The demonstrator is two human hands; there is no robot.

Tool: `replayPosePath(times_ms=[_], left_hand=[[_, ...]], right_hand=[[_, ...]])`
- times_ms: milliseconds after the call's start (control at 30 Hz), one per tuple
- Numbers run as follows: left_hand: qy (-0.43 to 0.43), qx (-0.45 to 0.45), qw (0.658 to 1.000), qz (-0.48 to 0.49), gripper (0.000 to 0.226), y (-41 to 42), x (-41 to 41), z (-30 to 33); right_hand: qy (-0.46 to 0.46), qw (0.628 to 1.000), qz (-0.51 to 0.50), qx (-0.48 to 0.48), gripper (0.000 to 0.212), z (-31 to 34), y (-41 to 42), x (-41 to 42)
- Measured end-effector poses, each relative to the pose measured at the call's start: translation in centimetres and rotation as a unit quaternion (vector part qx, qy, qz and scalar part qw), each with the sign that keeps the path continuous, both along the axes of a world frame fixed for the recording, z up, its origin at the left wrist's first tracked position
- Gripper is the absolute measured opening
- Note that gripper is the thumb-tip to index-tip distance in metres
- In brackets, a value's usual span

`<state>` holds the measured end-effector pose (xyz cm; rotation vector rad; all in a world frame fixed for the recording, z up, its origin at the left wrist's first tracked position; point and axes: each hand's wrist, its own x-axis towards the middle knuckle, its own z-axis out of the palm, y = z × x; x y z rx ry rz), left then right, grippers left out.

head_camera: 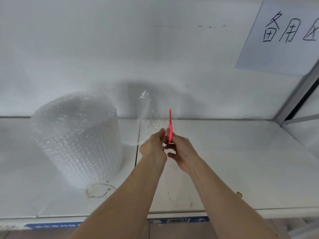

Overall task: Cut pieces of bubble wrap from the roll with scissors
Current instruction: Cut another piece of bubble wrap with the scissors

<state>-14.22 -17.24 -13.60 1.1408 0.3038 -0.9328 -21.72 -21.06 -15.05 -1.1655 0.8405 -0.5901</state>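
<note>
Your right hand [179, 150] grips the pink scissors [170, 125], blades pointing up, while your left hand [153, 146] pinches the loose bubble wrap sheet [148, 116] just beside them. That sheet trails from the upright roll [76, 138] standing on the white table [233, 161] to your left.

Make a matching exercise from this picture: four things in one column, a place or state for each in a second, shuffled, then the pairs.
Things:
1. bubble wrap roll
2. scissors
3. paper sign
4. loose sheet of wrap

Places or states:
A. on the wall, upper right
B. held up by the left hand
C. standing upright on the table, left
D. gripped in the right hand, pointing up

Pairs: 1-C, 2-D, 3-A, 4-B
</note>
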Motion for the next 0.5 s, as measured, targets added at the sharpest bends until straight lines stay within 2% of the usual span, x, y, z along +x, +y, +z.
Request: replayPosePath(times_ms=[100,500], left_hand=[[-0.002,0.005,1.000,-0.005,0.021,0.00,0.03,-0.02],[-0.004,0.016,1.000,-0.007,0.015,-0.04,0.09,-0.05]], right_hand=[[0.001,1.000,0.000,0.001,0.037,0.06,0.08,0.10],[-0.009,1.000,-0.014,0.023,0.038,0.07,-0.66,0.20]])
